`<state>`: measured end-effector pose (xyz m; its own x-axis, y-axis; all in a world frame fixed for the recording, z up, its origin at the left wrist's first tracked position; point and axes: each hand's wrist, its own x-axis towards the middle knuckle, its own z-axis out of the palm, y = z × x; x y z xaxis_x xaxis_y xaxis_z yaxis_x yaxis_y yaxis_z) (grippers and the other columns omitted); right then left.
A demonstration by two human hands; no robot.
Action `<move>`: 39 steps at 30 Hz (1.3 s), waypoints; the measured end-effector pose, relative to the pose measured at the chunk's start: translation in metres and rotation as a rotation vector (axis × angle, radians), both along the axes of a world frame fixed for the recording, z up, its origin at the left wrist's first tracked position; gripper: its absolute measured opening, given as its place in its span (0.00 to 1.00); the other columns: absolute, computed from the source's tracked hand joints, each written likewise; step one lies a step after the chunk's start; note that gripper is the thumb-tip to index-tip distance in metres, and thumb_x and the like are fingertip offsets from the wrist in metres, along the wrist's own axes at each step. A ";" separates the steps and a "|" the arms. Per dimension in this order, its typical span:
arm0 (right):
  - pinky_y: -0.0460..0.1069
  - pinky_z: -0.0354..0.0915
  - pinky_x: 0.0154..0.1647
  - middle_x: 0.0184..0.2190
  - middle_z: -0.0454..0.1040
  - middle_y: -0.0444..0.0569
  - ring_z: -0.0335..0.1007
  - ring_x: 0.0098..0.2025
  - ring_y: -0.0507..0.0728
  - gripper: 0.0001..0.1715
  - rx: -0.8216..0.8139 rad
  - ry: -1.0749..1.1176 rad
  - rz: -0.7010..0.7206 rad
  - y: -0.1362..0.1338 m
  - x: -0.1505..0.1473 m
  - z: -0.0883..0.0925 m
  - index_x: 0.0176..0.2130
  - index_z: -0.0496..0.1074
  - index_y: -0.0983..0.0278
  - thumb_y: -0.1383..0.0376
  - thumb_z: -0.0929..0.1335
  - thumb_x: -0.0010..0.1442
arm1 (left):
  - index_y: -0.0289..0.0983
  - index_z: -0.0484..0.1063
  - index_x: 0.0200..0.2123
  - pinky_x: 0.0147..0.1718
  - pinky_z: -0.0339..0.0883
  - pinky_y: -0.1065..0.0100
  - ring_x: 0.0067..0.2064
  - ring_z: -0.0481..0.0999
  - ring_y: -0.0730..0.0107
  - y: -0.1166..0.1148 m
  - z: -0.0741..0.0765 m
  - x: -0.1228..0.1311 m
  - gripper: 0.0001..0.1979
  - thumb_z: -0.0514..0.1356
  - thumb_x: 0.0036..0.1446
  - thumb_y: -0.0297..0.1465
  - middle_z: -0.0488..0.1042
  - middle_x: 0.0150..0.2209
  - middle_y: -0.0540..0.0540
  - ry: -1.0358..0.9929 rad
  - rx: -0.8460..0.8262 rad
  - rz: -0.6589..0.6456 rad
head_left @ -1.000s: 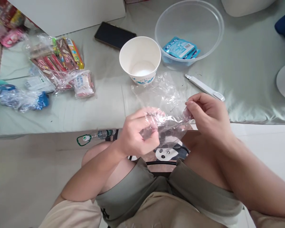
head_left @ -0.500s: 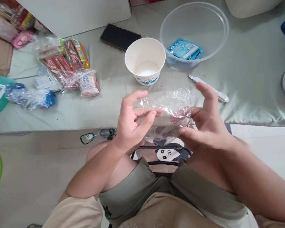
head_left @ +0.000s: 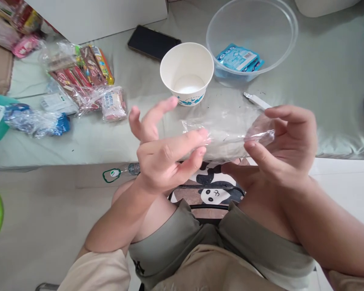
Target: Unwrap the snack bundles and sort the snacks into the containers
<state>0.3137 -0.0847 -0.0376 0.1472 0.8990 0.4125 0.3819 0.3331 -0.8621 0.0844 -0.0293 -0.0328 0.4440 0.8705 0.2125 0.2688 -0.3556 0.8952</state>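
A clear plastic bag (head_left: 226, 139) stretches sideways between my hands, above the near edge of the covered table. My left hand (head_left: 164, 157) pinches its left end between thumb and index finger, while the other fingers spread upward. At the other end, my right hand (head_left: 286, 145) holds the bag with thumb and fingers around a crumpled, shiny part. Beyond the bag stands a white paper cup (head_left: 186, 74) with a blue pattern, its inside visible. A white utility knife (head_left: 256, 100) lies behind my right hand, which partly hides it.
Behind the cup lies a black phone (head_left: 153, 42). A clear plastic tub (head_left: 279, 52) holds blue packets (head_left: 238, 57). Bagged snacks (head_left: 81, 81) and a blue wrapped bundle (head_left: 36, 121) lie at the left. A panda-print surface (head_left: 214, 196) shows between my knees.
My hands have moved apart, my right hand going right and drawing the bag out tauter. My left hand's spare fingers have spread, and the right hand now covers part of the knife.
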 end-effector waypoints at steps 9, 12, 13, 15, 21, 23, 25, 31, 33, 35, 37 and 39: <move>0.69 0.68 0.60 0.48 0.68 0.50 0.68 0.59 0.72 0.25 0.277 -0.054 -0.173 0.007 -0.003 -0.003 0.54 0.71 0.41 0.43 0.72 0.58 | 0.52 0.72 0.45 0.53 0.78 0.52 0.44 0.85 0.63 -0.010 0.018 0.024 0.14 0.69 0.58 0.31 0.78 0.35 0.56 -0.296 0.296 0.055; 0.68 0.68 0.60 0.54 0.61 0.48 0.72 0.54 0.67 0.31 0.280 -0.008 -0.144 0.005 -0.004 -0.006 0.59 0.69 0.40 0.43 0.72 0.58 | 0.55 0.75 0.46 0.41 0.81 0.65 0.38 0.83 0.73 -0.014 0.019 0.025 0.15 0.69 0.59 0.31 0.79 0.41 0.57 -0.388 0.222 0.179; 0.67 0.68 0.61 0.54 0.61 0.48 0.73 0.50 0.63 0.30 0.266 0.001 -0.148 0.005 -0.005 -0.006 0.59 0.69 0.40 0.45 0.72 0.59 | 0.56 0.75 0.47 0.38 0.80 0.68 0.37 0.82 0.75 -0.014 0.020 0.025 0.15 0.70 0.59 0.32 0.78 0.43 0.58 -0.404 0.172 0.218; 0.65 0.70 0.60 0.51 0.62 0.46 0.74 0.42 0.58 0.23 0.227 -0.002 -0.185 0.005 -0.007 -0.004 0.56 0.69 0.41 0.52 0.72 0.63 | 0.54 0.74 0.48 0.35 0.79 0.70 0.39 0.82 0.75 -0.014 0.021 0.025 0.16 0.71 0.58 0.35 0.78 0.44 0.57 -0.398 0.048 0.273; 0.63 0.71 0.58 0.56 0.69 0.50 0.72 0.59 0.64 0.33 0.037 0.043 -0.038 0.017 0.000 -0.016 0.63 0.60 0.45 0.46 0.71 0.63 | 0.47 0.69 0.54 0.37 0.80 0.66 0.46 0.83 0.62 0.012 0.001 0.022 0.23 0.69 0.58 0.45 0.78 0.39 0.50 -0.333 -0.220 0.269; 0.63 0.73 0.54 0.55 0.73 0.50 0.73 0.59 0.65 0.39 -0.079 0.123 0.125 0.023 0.002 -0.024 0.65 0.57 0.46 0.44 0.72 0.62 | 0.47 0.69 0.54 0.37 0.80 0.66 0.46 0.83 0.62 0.023 -0.013 0.018 0.23 0.67 0.59 0.47 0.77 0.40 0.49 -0.350 -0.199 0.194; 0.59 0.75 0.46 0.48 0.78 0.48 0.78 0.51 0.62 0.33 -0.213 0.201 0.240 0.028 0.002 -0.030 0.62 0.63 0.49 0.49 0.73 0.62 | 0.47 0.70 0.54 0.38 0.80 0.64 0.46 0.82 0.61 0.031 -0.024 0.013 0.23 0.68 0.59 0.48 0.77 0.41 0.47 -0.329 -0.175 0.172; 0.50 0.72 0.34 0.27 0.73 0.42 0.74 0.30 0.51 0.04 -0.514 0.463 0.205 0.038 -0.011 -0.029 0.33 0.73 0.59 0.66 0.72 0.58 | 0.48 0.70 0.53 0.46 0.79 0.63 0.58 0.75 0.57 0.036 -0.038 0.002 0.27 0.73 0.53 0.45 0.71 0.53 0.45 -0.229 0.017 0.284; 0.49 0.70 0.31 0.25 0.70 0.41 0.70 0.27 0.50 0.05 -0.516 0.564 0.197 0.040 -0.014 -0.027 0.32 0.72 0.59 0.65 0.73 0.55 | 0.51 0.67 0.57 0.48 0.79 0.62 0.60 0.74 0.57 0.036 -0.037 -0.001 0.33 0.74 0.50 0.47 0.69 0.56 0.45 -0.278 -0.074 0.267; 0.48 0.66 0.27 0.25 0.69 0.41 0.66 0.25 0.49 0.08 -0.526 0.630 0.210 0.041 -0.016 -0.027 0.31 0.72 0.59 0.63 0.75 0.53 | 0.50 0.67 0.57 0.47 0.79 0.60 0.58 0.76 0.56 0.035 -0.034 -0.001 0.34 0.73 0.50 0.51 0.73 0.54 0.44 -0.321 -0.304 0.152; 0.48 0.62 0.24 0.24 0.68 0.41 0.63 0.24 0.49 0.11 -0.540 0.657 0.223 0.042 -0.016 -0.027 0.31 0.72 0.58 0.59 0.76 0.52 | 0.44 0.71 0.52 0.44 0.79 0.58 0.52 0.80 0.54 0.031 -0.028 0.001 0.31 0.72 0.50 0.52 0.78 0.47 0.43 -0.305 -0.560 -0.007; 0.48 0.61 0.24 0.25 0.68 0.41 0.62 0.25 0.49 0.15 -0.557 0.664 0.245 0.041 -0.016 -0.026 0.33 0.72 0.58 0.55 0.78 0.52 | 0.38 0.74 0.45 0.40 0.80 0.58 0.45 0.83 0.55 0.026 -0.020 0.005 0.26 0.72 0.50 0.49 0.80 0.39 0.43 -0.270 -0.722 -0.087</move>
<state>0.2980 -0.0434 -0.0636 -0.0224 0.9807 -0.1940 -0.2792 -0.1925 -0.9407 0.0895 -0.0036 -0.0529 0.5305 0.7987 -0.2840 0.0066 0.3312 0.9436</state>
